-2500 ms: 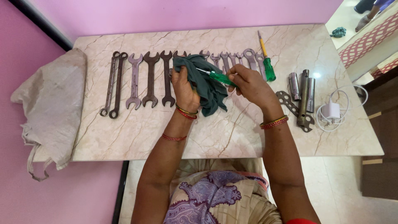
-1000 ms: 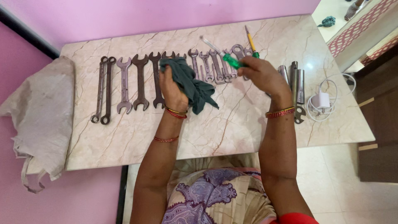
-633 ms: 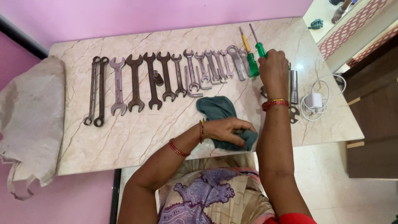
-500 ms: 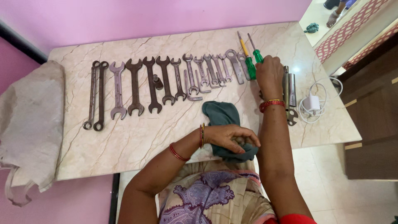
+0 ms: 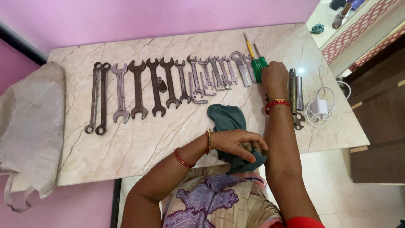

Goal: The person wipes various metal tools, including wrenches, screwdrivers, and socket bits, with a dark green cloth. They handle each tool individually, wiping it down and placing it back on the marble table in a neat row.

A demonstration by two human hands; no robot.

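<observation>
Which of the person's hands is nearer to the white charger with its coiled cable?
Right. The right hand rests on the green-handled screwdriver, a little way left of the white charger; the left hand lies on the green cloth at the table's near edge, farther off.

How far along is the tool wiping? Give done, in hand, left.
Done, it seems: spanners lie in a neat row on the table, a screwdriver at its end. In hand: right hand on the second screwdriver beside it; left hand rests on the cloth. Possibly left: tube sockets.
</observation>
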